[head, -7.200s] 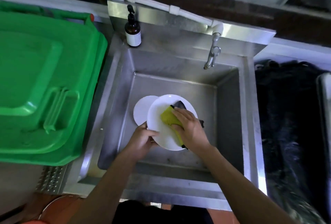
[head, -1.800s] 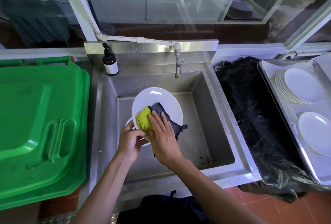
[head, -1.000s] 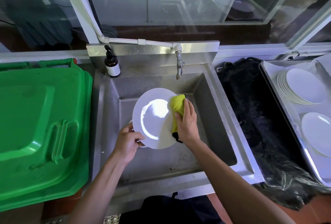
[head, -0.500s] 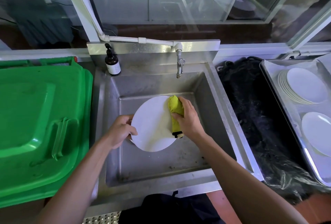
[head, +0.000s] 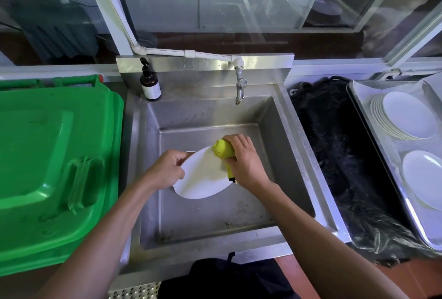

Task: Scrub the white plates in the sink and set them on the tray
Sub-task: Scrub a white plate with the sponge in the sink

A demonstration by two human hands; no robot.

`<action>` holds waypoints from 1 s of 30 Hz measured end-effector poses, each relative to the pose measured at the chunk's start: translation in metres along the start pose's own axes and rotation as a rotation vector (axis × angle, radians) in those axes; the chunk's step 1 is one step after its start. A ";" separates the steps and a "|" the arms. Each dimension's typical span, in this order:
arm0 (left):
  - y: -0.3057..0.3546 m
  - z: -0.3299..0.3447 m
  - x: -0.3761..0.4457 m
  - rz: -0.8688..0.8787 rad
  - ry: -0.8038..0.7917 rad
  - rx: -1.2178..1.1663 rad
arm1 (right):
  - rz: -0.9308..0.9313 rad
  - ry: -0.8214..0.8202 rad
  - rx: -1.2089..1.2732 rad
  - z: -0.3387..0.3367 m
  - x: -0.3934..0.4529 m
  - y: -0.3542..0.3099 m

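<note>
Now plate (head: 203, 179) is flipped, back up; left hand (head: 165, 170) grips rim, right hand (head: 244, 162) clamps sponge (head: 223, 149) w/ scrubbing — nearly tray-ready.

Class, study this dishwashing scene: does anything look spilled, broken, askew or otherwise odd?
Nothing stands out. The left hand holds a white plate over the sink while the right hand rubs it with a yellow sponge; washed plates sit on the tray.

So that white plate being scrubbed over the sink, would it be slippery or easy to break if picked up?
Probably stiff: the plate keeps its flat shape though the left hand holds only one edge. Likely breakable if dropped into the steel sink. Possibly slick, since the right hand rubs a sponge on it, though no suds show.
</note>
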State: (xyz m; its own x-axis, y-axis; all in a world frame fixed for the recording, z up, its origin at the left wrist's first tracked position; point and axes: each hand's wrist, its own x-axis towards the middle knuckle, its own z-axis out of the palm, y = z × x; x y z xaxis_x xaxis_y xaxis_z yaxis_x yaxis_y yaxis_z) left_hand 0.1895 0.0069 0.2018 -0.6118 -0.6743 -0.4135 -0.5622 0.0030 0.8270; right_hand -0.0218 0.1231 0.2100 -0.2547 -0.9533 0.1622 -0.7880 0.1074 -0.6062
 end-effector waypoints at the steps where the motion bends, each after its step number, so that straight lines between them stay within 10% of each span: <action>1: 0.000 0.003 -0.001 0.020 0.024 0.011 | 0.006 0.026 -0.007 0.001 -0.001 -0.001; 8: 0.000 0.022 -0.010 0.062 0.195 -0.200 | -0.011 0.186 -0.040 -0.003 -0.009 -0.004; 12: -0.025 0.030 -0.020 -0.223 0.304 -0.903 | 0.033 0.323 0.012 -0.007 -0.011 0.001; 17: -0.036 0.047 -0.024 -0.468 0.034 -1.333 | -0.048 0.425 -0.001 -0.005 -0.016 -0.003; 30: 0.007 0.035 -0.004 -0.334 0.305 -1.411 | -0.148 0.233 -0.096 0.007 -0.051 0.012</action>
State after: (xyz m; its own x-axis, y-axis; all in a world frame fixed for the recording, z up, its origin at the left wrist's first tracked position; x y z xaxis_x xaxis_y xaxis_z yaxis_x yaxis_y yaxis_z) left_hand 0.1685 0.0352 0.1959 -0.3277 -0.6257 -0.7079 0.4516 -0.7618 0.4643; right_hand -0.0143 0.1713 0.1886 -0.2464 -0.8711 0.4248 -0.8730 0.0092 -0.4876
